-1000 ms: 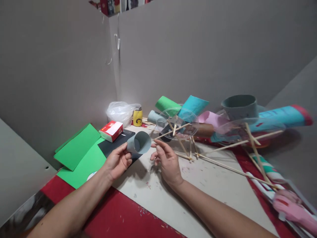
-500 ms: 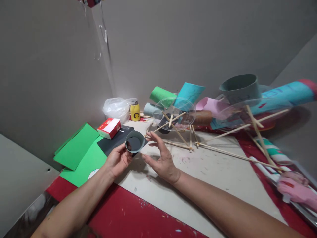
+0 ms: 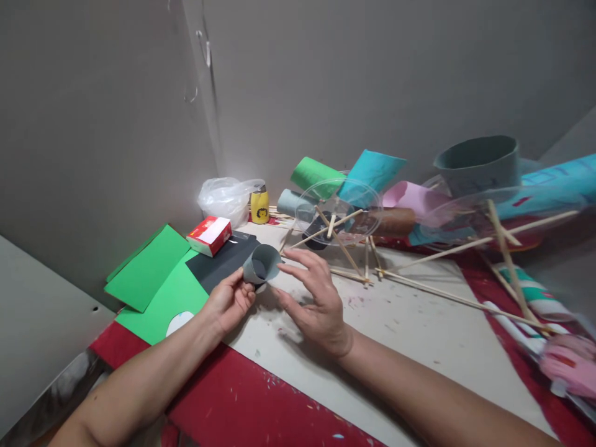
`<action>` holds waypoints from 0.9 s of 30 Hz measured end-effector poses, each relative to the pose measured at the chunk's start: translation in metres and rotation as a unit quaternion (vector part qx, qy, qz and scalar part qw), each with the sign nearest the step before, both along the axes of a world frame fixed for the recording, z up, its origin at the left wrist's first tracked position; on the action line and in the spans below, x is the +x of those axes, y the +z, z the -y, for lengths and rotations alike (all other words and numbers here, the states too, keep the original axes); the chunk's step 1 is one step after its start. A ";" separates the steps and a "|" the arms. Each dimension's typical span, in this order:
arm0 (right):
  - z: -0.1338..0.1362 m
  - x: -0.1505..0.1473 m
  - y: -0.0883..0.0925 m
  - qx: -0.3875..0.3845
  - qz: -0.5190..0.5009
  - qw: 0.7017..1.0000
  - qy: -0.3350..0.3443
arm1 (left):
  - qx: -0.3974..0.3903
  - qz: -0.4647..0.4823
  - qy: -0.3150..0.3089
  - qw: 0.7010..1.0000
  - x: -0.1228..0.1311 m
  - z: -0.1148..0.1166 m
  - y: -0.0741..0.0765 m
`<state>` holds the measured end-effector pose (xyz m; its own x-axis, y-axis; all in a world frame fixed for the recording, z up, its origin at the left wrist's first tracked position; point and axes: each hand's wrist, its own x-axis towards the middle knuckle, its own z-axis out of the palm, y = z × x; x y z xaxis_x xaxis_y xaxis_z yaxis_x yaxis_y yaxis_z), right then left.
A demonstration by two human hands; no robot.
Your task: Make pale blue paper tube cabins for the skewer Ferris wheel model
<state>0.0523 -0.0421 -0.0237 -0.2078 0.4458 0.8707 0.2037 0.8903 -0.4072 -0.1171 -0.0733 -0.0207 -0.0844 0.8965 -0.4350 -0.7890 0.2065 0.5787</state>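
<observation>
A short grey-green paper tube [image 3: 254,268] is pinched at its left side by my left hand [image 3: 231,299], its open end tilted toward the right. Just right of the tube is my right hand [image 3: 318,303], fingers spread and curved, fingertips near the rim; whether they touch it I cannot tell. Behind the tube lies a sheet of black card [image 3: 214,264], with a red and white box [image 3: 209,236] on its far left part. Sheets of green card [image 3: 146,267] lie to the left, and a white round piece [image 3: 179,323] rests near my left forearm.
Behind my right hand stands a frame of wooden sticks [image 3: 342,248] with a clear plastic disc [image 3: 339,211] and coloured paper tubes [image 3: 372,178]. A larger stick frame [image 3: 433,298] reaches right. A plastic bag [image 3: 226,202] and yellow jar [image 3: 259,205] stand by the grey wall [image 3: 326,81].
The paper tube has tipped, showing more of its outer side, its opening now turned toward my right hand. My view has shifted slightly left, so the things appear farther right.
</observation>
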 end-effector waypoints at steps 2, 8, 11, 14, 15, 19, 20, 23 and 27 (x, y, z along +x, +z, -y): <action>0.004 -0.001 0.004 -0.009 0.019 1.000 -0.007 | 0.006 -0.014 0.013 1.000 0.005 0.002 -0.002; 0.005 -0.007 0.001 -0.063 0.027 0.997 -0.032 | 0.056 -0.073 0.023 0.996 0.014 0.009 -0.008; 0.003 -0.008 -0.001 -0.098 -0.001 0.995 -0.033 | 0.080 -0.094 0.008 0.992 0.016 0.014 -0.006; 0.002 -0.007 0.000 -0.143 -0.040 0.989 -0.014 | 0.108 -0.121 0.002 0.987 0.017 0.017 -0.002; 0.001 -0.006 0.002 -0.158 -0.053 0.986 -0.008 | 0.116 -0.129 -0.001 0.985 0.018 0.018 0.000; -0.003 -0.002 0.005 -0.217 -0.083 0.973 0.008 | 0.127 -0.156 -0.034 0.979 0.018 0.019 0.004; -0.004 -0.001 0.006 -0.231 -0.086 0.969 0.012 | 0.127 -0.165 -0.044 0.977 0.018 0.019 0.004; -0.005 0.000 0.005 -0.251 -0.088 0.964 0.023 | 0.125 -0.190 -0.054 0.972 0.018 0.019 0.003; -0.006 0.000 0.001 -0.250 -0.089 0.964 0.017 | 0.133 -0.206 -0.041 0.969 0.020 0.019 -0.001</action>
